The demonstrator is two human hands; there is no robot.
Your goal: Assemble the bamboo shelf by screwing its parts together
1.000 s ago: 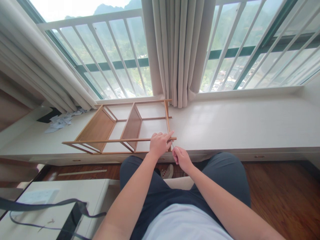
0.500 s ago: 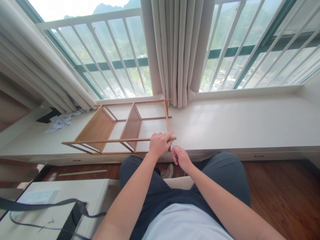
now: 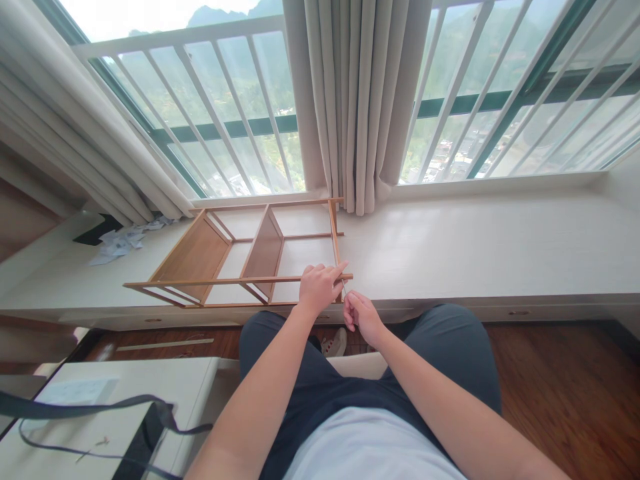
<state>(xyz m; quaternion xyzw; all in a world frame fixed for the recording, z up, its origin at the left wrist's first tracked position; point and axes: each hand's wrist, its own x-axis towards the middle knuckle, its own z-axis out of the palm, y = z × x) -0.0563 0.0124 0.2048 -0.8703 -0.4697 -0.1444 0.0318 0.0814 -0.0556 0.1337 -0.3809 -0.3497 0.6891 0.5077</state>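
Nothing's really moved since a second ago: left hand (image 3: 319,288) still grips the near rail of the bamboo shelf frame (image 3: 235,257) lying at the window ledge's (image 3: 475,253) front edge, right hand (image 3: 364,318) fingers pinched on a thin metal tool (image 3: 344,289) at that corner.
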